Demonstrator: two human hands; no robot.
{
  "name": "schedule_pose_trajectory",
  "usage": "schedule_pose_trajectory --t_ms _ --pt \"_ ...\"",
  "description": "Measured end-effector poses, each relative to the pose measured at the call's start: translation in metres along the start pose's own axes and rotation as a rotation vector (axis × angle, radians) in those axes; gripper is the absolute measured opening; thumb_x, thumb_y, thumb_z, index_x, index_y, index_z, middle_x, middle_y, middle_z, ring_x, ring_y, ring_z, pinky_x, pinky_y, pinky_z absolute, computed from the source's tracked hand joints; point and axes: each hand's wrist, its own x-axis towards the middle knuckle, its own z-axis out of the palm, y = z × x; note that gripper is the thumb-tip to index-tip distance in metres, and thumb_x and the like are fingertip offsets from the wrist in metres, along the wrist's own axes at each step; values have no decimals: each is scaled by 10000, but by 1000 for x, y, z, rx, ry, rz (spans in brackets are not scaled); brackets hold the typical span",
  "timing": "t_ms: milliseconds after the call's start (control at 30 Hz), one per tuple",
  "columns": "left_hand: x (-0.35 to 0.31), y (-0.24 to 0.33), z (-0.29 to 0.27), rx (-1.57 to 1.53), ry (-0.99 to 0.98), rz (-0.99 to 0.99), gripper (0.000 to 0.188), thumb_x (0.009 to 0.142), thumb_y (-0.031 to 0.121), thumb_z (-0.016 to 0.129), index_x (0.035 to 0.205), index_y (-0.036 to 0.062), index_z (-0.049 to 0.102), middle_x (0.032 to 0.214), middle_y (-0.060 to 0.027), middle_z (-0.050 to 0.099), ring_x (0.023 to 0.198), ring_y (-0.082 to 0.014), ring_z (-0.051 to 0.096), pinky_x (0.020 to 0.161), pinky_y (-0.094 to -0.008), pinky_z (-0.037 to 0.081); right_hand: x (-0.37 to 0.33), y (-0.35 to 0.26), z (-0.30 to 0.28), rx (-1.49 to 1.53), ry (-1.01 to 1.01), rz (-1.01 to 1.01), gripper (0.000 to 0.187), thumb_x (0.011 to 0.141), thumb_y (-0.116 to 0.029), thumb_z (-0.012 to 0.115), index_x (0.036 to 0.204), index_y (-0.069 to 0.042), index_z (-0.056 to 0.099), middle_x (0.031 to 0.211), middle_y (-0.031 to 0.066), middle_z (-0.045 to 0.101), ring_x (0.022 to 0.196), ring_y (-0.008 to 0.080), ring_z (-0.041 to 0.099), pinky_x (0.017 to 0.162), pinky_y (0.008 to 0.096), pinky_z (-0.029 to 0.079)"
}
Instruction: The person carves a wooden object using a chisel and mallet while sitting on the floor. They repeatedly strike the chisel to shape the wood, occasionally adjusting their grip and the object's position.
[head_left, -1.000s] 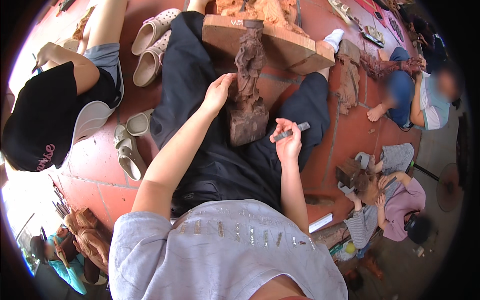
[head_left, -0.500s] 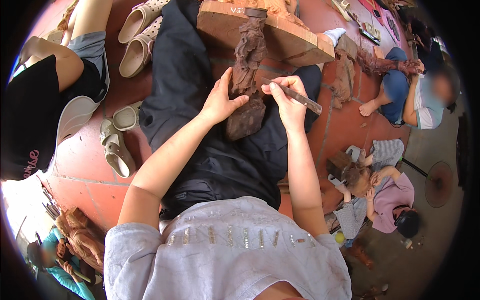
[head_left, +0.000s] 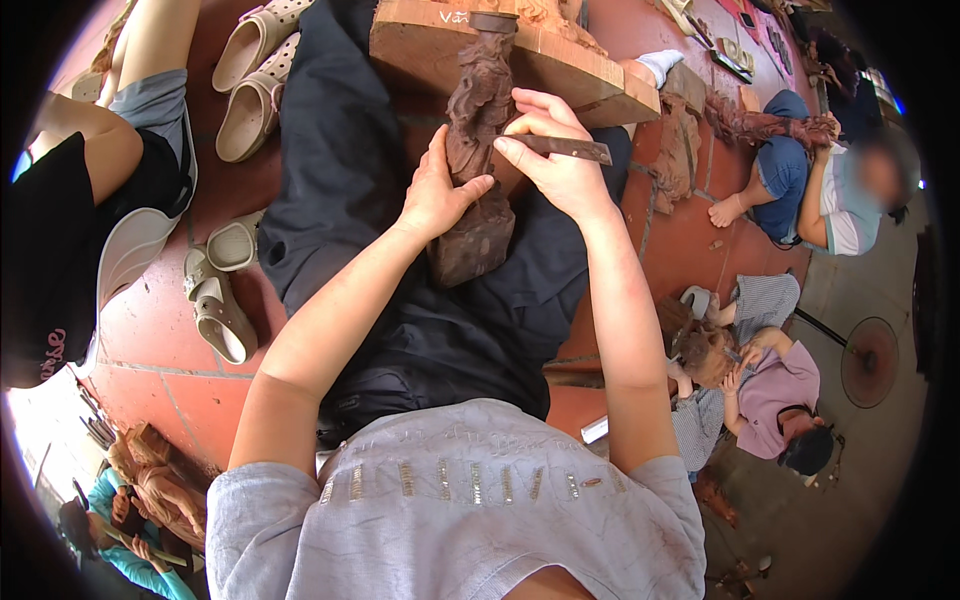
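Head view: red-tiled floor (head_left: pixel 190 400), co-workers (head_left: pixel 775 398) around, dark carving (head_left: pixel 478 108) between legs (head_left: pixel 333 150)

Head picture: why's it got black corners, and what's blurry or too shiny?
Head view: fisheye lens, so black corners; head view, left: glare pales the floor; head view, middle: carved statue fairly clear; head view, upper right: a co-worker's head is blurred.

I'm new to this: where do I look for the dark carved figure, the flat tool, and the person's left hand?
Dark carved figure (head_left: pixel 474 125): head view, on its carved body.
Flat tool (head_left: pixel 568 148): head view, on its shaft beyond the fingers.
Left hand (head_left: pixel 434 197): head view, on its back.
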Motion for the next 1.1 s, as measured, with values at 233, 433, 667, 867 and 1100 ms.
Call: schedule_pose_trajectory --t_ms 233,433,667,867,1100 --pt "1 -4 1 24 -1 28 1068 816 447 773 1569 60 122 1476 -259 403 1358 -400 432 1115 -448 377 14 2 -11 -28 -91 21 163 841 -168 771 872 -20 709 1175 92 668 1014 200 665 870 331 524" --pt "2 -6 2 -12 5 44 1069 811 438 782 1565 45 135 1470 -267 407 1360 -396 431 1123 -439 373 19 8 -11 -75 -68 1 184 823 -189 780 893 -31 720 1165 103 664 958 232 686 837 345 544" --pt "4 -2 1 26 10 65 1061 814 445 773 1560 30 143 1474 -266 405 1368 -388 427 1129 -431 363 16 3 -10 -74 -67 2 185 843 -182 777 897 -16 716 1146 97 677 992 208 672 870 331 529" --pt "2 -3 0 -27 8 60 1071 803 453 782 1556 19 157 1467 -261 416 1366 -378 431 1129 -425 364 13 0 -4 -93 -28 -56 196 829 -179 788 896 -7 720 1103 108 696 942 225 690 794 327 544" --pt "2 -1 -1 -20 4 40 1068 800 442 786 1556 21 161 1472 -253 415 1365 -377 434 1128 -425 367 24 2 -8 -148 -52 -44 201 812 -187 802 888 -19 724 1043 119 703 906 216 693 785 329 538"
